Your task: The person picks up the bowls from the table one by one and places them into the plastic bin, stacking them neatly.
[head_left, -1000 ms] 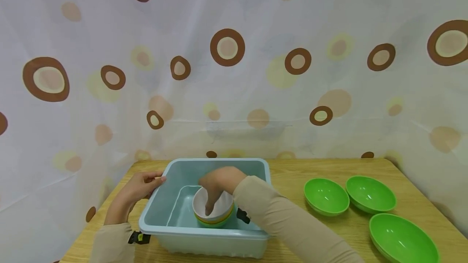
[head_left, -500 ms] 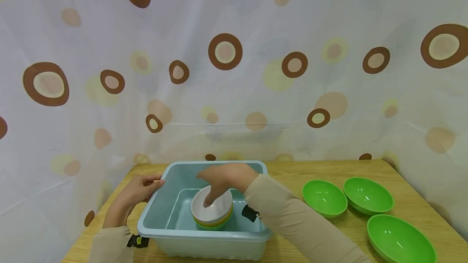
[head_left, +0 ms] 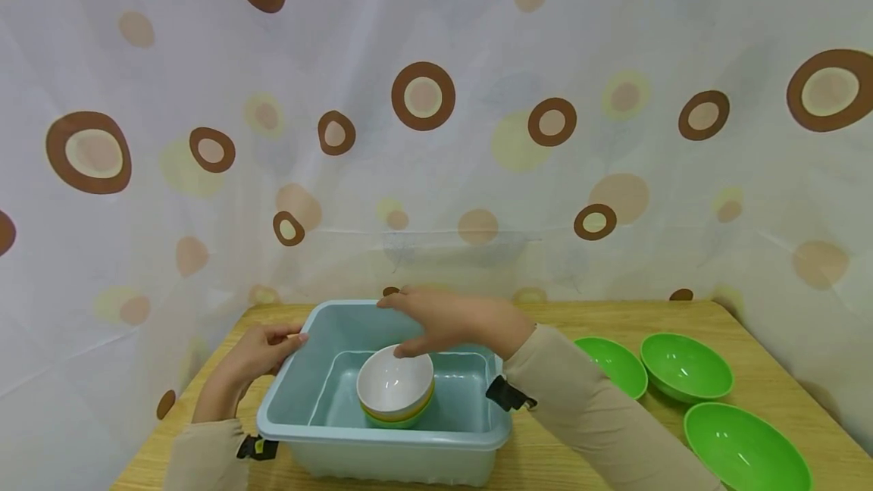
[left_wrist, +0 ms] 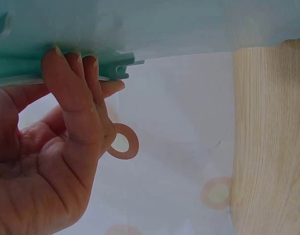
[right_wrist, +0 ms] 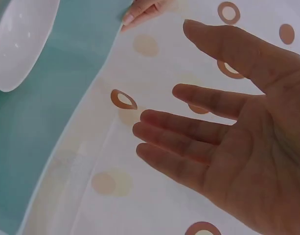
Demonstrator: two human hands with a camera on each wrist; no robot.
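In the head view a white bowl [head_left: 394, 383] tops a small stack, with a yellow bowl [head_left: 408, 414] and a green bowl [head_left: 402, 423] showing beneath it. The stack stands inside a light blue plastic basin [head_left: 382, 438]. My left hand [head_left: 255, 354] grips the basin's left rim; in the left wrist view its fingers [left_wrist: 71, 93] curl up under the rim with the thumb on the other side. Above the basin, apart from the stack, my right hand [head_left: 464, 322] hovers with nothing in it. The right wrist view shows its fingers [right_wrist: 189, 129] extended and spread.
Right of the basin, three larger green bowls [head_left: 685, 366] sit on the wooden table [head_left: 539, 317]. One is partly hidden by the right sleeve [head_left: 580, 400]. Behind the table hangs a patterned curtain [head_left: 470, 173].
My right hand has left the white bowl, rising and moving right, and its fingers have straightened. The bowl stays on the stack. The left hand keeps its hold on the rim.
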